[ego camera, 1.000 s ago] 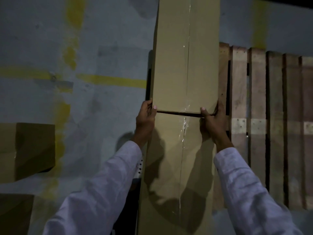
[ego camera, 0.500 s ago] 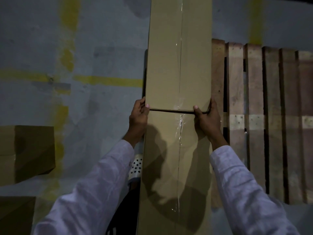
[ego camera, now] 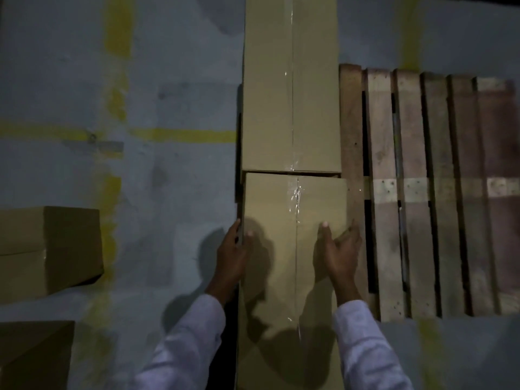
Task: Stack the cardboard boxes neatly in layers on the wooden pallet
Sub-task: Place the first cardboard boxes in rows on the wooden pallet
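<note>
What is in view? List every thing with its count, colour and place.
boxes on pallet: 2, brown, end to end along its left side: far box, near box.
boxes on floor: 2, brown, far left: farther floor box, nearer floor box.
wooden pallet: 1, bare wood, right.
yellow lines: several, on grey floor.
sleeves: 2, white, bottom.
left hand: on near box's left edge.
right hand: on its right edge.

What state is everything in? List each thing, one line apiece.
Near box: taped shut, lying on pallet, offset slightly right of far box.
Far box: taped shut, lying on pallet.
Wooden pallet: flat on floor.
Left hand: touches near box's left edge, thumb on top.
Right hand: touches its right edge.
Floor boxes: resting on floor.
</note>
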`<state>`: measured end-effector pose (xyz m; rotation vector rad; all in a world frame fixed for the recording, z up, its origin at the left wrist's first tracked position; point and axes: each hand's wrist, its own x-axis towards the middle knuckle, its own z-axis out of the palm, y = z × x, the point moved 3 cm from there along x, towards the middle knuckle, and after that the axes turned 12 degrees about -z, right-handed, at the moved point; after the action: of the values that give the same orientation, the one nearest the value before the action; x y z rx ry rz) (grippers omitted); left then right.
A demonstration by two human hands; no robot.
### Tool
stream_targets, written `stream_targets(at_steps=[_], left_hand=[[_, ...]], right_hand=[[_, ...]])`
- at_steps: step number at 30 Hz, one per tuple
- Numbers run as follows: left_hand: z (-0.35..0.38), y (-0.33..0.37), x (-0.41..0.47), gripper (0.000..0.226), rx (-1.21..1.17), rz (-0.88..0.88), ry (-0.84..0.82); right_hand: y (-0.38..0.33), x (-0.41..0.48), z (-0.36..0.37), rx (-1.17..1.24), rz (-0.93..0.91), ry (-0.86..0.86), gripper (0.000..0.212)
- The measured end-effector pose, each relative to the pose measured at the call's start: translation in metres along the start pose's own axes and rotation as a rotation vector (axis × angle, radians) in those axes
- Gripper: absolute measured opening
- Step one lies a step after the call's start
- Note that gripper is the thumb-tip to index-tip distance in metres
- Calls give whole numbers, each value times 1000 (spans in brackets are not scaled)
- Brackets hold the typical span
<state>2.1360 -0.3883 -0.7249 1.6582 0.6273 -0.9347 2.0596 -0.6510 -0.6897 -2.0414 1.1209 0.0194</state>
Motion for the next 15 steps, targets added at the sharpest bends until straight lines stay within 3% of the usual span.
stream_targets(at_steps=[15], left_hand=[[-7, -16, -23, 53, 98, 41, 78]], right_hand=[[23, -13, 5, 2, -54, -144, 101]])
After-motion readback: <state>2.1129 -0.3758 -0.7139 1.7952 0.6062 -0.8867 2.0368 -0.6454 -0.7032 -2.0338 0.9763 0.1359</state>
